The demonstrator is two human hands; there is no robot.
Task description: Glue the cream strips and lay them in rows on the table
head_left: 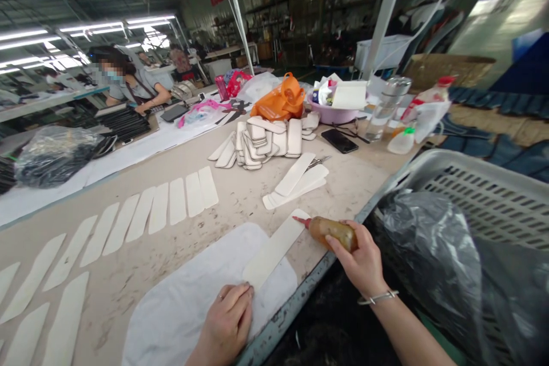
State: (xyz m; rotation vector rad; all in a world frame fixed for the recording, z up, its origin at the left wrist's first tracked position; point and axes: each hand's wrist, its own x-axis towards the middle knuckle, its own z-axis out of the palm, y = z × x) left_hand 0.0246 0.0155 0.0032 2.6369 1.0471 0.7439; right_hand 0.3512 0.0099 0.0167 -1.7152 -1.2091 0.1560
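Note:
My right hand is wrapped round a squeeze bottle of amber liquid, tilted so its red nozzle is at the far end of a long cream strip. My left hand has its fingers curled together, pinching the near end of that strip. Beneath the strip lies a white cloth. A few more cream strips lie beyond it, overlapping a pair of scissors. To the left, several similar strips are spread in rows.
A heap of dark-edged pale pieces sits at the back of the table. Behind it are an orange bag, a purple basin, a phone and a glass bottle. A grey basket stands right; a co-worker sits far left.

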